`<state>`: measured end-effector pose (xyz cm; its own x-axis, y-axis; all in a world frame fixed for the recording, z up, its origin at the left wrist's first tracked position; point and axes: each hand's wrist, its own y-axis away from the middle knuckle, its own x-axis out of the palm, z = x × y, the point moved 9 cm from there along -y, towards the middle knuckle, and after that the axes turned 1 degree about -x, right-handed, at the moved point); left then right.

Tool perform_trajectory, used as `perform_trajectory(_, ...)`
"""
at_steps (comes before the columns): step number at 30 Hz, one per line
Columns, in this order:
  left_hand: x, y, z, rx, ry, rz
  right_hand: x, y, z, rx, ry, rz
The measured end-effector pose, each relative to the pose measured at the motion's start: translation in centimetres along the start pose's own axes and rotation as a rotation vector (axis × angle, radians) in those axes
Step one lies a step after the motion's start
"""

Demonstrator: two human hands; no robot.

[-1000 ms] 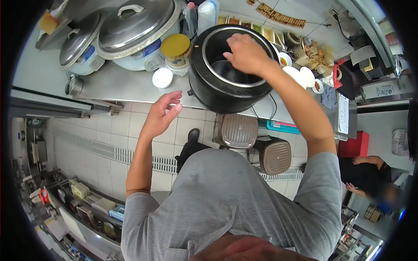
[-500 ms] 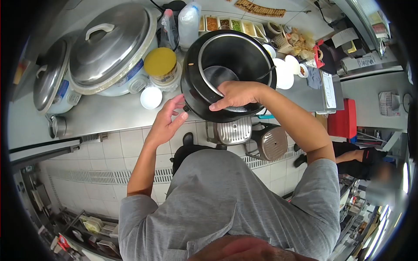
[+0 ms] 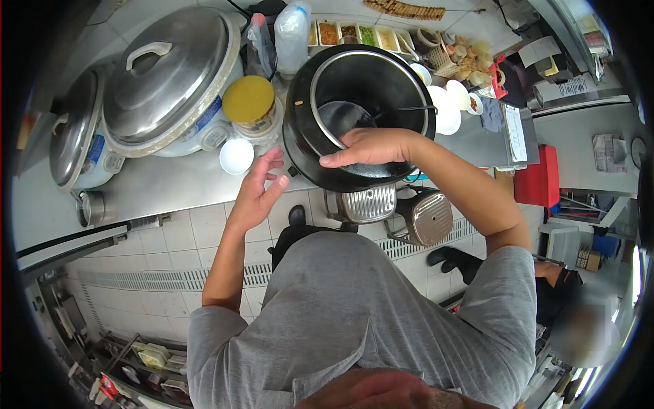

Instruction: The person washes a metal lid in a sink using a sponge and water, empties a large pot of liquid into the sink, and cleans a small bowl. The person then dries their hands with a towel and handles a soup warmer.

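A large black pot (image 3: 303, 146) with a silver inner rim stands at the counter's near edge, its dark inside facing me. My right hand (image 3: 373, 148) grips the pot's near rim, thumb on the outer side and the other fingers partly hidden inside. A thin dark handle or wire (image 3: 417, 108) crosses the rim at the right; what it belongs to is unclear. My left hand (image 3: 257, 189) is open and holds nothing, its fingers spread just left of the pot, near a small black knob (image 3: 293, 171) low on the pot's side.
Left on the steel counter (image 3: 160, 184) stand two big lidded cookers (image 3: 167, 75), a yellow-lidded tub (image 3: 249, 99) and a white bowl (image 3: 236, 156). Ingredient trays (image 3: 368, 35) line the back. Two metal-topped stools (image 3: 368, 204) sit below. Another person (image 3: 555, 293) is at the right.
My left hand has drawn slightly left, away from the pot's side. My right hand stays at the rim with its thumb shifted a little. The other person has moved closer on the right.
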<state>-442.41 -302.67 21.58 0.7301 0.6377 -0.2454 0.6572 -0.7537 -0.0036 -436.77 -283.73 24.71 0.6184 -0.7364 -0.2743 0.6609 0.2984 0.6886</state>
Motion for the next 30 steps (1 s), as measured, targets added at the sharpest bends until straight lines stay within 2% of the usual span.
perform_trajectory(3, -1.3, -0.4, 0.6, 0.031, 0.016, -0.077, -3.7, 6.1, 2.8, -0.245, 0.355, -0.644)
perform_trajectory(5, -2.7, -0.8, 1.6, 0.02, 0.045, -0.129, -5.4, 12.0, 1.9, -0.432, -0.049, -0.975)
perform_trajectory(7, -3.8, -1.7, 2.1, -0.002, 0.084, -0.152, -5.5, 17.5, -5.2, -0.52, -0.378, -1.318)
perform_trajectory(9, -4.2, -3.0, 2.3, -0.018, 0.116, -0.171, -2.9, 19.5, -15.1, -0.481, -0.647, -1.566)
perform_trajectory(13, -3.2, -6.4, 1.5, -0.015, 0.174, -0.132, 6.0, 14.9, -30.8, 0.141, -0.881, -1.594)
perform_trajectory(15, -2.7, -7.9, 1.6, -0.026, 0.221, -0.103, 8.6, 12.0, -36.5, 0.314, -1.023, -1.494)
perform_trajectory(18, -2.1, -9.4, 1.2, -0.056, 0.277, -0.085, 10.0, 9.7, -41.7, 0.471, -1.146, -1.503)
perform_trajectory(21, -1.6, -10.8, 1.1, -0.084, 0.297, -0.066, 9.3, 7.0, -42.9, 0.32, -1.475, -1.464)
perform_trajectory(22, -1.6, -11.1, 1.0, -0.106, 0.306, -0.066, 8.2, 6.1, -43.0, 0.208, -1.489, -1.41)
perform_trajectory(25, -1.6, -12.5, 1.4, -0.145, 0.328, -0.087, 5.2, 7.7, -39.8, -0.012, -1.356, -1.647)
perform_trajectory(29, -0.5, -14.6, 1.1, -0.17, 0.38, -0.026, 2.7, 8.3, -30.2, -0.268, -1.06, -1.561)
perform_trajectory(30, -0.4, -15.2, 1.6, -0.188, 0.406, -0.014, 2.6, 8.2, -28.3, -0.245, -1.0, -1.51)
